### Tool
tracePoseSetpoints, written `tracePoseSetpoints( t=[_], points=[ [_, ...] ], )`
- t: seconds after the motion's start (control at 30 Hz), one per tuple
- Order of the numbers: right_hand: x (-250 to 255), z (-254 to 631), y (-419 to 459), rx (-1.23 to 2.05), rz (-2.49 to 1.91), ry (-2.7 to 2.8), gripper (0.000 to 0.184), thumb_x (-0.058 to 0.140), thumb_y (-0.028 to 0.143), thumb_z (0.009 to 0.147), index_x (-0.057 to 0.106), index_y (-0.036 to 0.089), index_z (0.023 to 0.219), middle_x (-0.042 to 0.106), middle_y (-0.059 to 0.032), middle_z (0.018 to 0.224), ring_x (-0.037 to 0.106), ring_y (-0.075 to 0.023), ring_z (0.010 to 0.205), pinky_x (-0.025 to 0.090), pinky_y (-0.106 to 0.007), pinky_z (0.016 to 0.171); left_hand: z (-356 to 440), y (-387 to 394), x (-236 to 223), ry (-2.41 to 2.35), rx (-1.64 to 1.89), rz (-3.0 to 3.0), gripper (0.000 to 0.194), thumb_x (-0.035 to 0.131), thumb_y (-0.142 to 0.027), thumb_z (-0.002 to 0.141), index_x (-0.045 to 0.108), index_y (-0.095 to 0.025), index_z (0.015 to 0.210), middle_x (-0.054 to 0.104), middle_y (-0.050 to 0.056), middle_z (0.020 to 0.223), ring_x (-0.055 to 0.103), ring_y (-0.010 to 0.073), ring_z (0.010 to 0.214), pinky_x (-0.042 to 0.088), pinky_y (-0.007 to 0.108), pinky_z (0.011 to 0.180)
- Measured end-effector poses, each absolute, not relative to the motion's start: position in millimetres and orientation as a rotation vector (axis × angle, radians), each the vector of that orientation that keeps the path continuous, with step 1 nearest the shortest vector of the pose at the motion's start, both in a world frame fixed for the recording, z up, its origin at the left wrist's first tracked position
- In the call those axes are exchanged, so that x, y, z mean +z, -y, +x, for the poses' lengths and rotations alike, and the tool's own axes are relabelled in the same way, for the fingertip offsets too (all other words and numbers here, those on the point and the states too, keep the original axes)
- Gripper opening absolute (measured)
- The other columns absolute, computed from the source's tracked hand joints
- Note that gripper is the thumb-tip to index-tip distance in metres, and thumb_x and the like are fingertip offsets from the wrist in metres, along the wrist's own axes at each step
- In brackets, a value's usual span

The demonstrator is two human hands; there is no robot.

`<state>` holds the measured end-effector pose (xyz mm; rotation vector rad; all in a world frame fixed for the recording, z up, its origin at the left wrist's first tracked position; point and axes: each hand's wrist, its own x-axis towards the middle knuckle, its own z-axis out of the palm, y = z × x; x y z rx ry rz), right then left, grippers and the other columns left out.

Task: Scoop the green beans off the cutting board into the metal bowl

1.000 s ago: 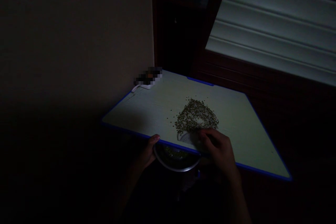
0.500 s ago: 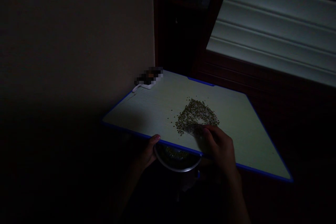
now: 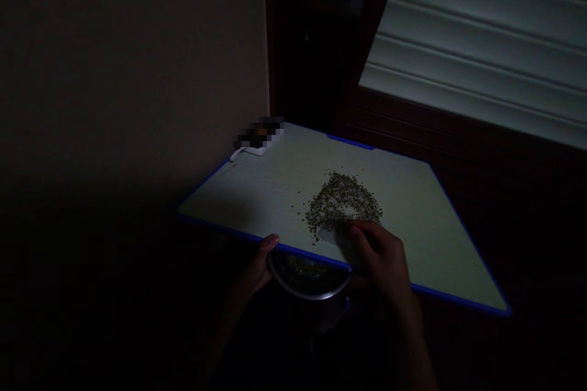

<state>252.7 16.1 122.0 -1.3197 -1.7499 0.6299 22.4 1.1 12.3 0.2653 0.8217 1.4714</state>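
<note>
A pile of small green beans [image 3: 343,203] lies on a pale table top with a blue rim [image 3: 257,195]. My right hand [image 3: 380,256] rests on the table at the near edge of the pile, fingers curled around a small clear scoop-like piece [image 3: 326,233] that touches the beans. My left hand [image 3: 259,266] grips the rim of a round metal bowl [image 3: 308,281] held just under the table's front edge; some beans lie inside the bowl.
A small white object [image 3: 250,149] sits at the table's far left corner, partly pixelated. A plain wall stands to the left, dark wooden furniture behind, and a pale ribbed panel [image 3: 472,55] at the upper right. The room is very dim.
My right hand with the clear piece moved slightly up into the pile and then back toward the table's front edge. The left hand and bowl stayed in place.
</note>
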Motion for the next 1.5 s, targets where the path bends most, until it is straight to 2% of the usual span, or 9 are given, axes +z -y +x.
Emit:
tracePoseSetpoints(
  t=[0.2, 0.37, 0.57, 0.77, 0.93, 1.27, 1.5],
  points=[
    [119.9, 255.0, -14.1, 0.681, -1.35, 1.651, 0.024, 0.055, 0.036, 0.089, 0.071, 0.019, 0.094, 0.073, -0.0062, 0.094, 0.067, -0.0217, 0.087, 0.05, -0.031, 0.077, 19.6, -2.0, 5.8, -0.819, 1.463, 0.257, 0.066, 0.071, -0.029, 0.071, 0.051, -0.019, 0.132, 0.068, 0.008, 0.118, 0.058, 0.0287, 0.116, 0.043, 0.043, 0.101],
    [119.9, 253.4, -15.8, 0.598, -1.374, 1.714, 0.023, 0.055, 0.035, 0.087, 0.072, 0.02, 0.091, 0.073, -0.0056, 0.091, 0.067, -0.022, 0.085, 0.049, -0.032, 0.075, 19.4, -1.7, 6.0, -0.862, 1.426, 0.253, 0.061, 0.07, -0.029, 0.07, 0.056, -0.015, 0.128, 0.07, 0.01, 0.113, 0.06, 0.0308, 0.113, 0.046, 0.043, 0.098],
    [120.3, 252.5, -15.6, 0.546, -1.386, 1.678, 0.024, 0.054, 0.036, 0.088, 0.071, 0.019, 0.092, 0.073, -0.0064, 0.091, 0.066, -0.0221, 0.084, 0.05, -0.032, 0.074, 21.4, -1.3, 12.2, -0.846, 1.419, 0.253, 0.067, 0.074, -0.033, 0.065, 0.056, -0.015, 0.128, 0.069, 0.01, 0.114, 0.062, 0.031, 0.11, 0.047, 0.043, 0.097],
    [122.4, 253.4, -13.9, 0.625, -1.355, 1.711, 0.023, 0.055, 0.035, 0.089, 0.071, 0.02, 0.093, 0.073, -0.0057, 0.092, 0.066, -0.0215, 0.086, 0.049, -0.031, 0.076, 20.7, -1.3, 7.4, -0.831, 1.42, 0.255, 0.067, 0.072, -0.032, 0.07, 0.051, -0.018, 0.132, 0.068, 0.009, 0.118, 0.061, 0.0283, 0.111, 0.046, 0.042, 0.098],
    [123.4, 253.3, -13.8, 0.607, -1.337, 1.75, 0.022, 0.055, 0.034, 0.089, 0.071, 0.02, 0.091, 0.072, -0.0056, 0.09, 0.066, -0.0212, 0.085, 0.049, -0.031, 0.076, 22.2, -0.7, 12.0, -0.806, 1.41, 0.262, 0.069, 0.073, -0.033, 0.067, 0.052, -0.017, 0.131, 0.066, 0.01, 0.121, 0.061, 0.0298, 0.111, 0.046, 0.042, 0.098],
    [122.3, 253.7, -14.9, 0.604, -1.333, 1.726, 0.024, 0.055, 0.036, 0.088, 0.072, 0.02, 0.092, 0.073, -0.0065, 0.091, 0.066, -0.0222, 0.085, 0.051, -0.033, 0.076, 23.2, -1.0, 15.8, -0.849, 1.397, 0.238, 0.067, 0.073, -0.032, 0.066, 0.055, -0.016, 0.129, 0.069, 0.01, 0.114, 0.062, 0.0306, 0.109, 0.047, 0.044, 0.097],
    [123.1, 251.4, -16.6, 0.603, -1.265, 1.82, 0.022, 0.054, 0.033, 0.09, 0.072, 0.023, 0.098, 0.073, -0.005, 0.097, 0.066, -0.0215, 0.091, 0.05, -0.035, 0.082, 20.3, -2.0, 6.3, -0.822, 1.417, 0.262, 0.066, 0.072, -0.032, 0.068, 0.055, -0.016, 0.129, 0.068, 0.01, 0.117, 0.06, 0.0299, 0.113, 0.045, 0.042, 0.1]
  ],
)
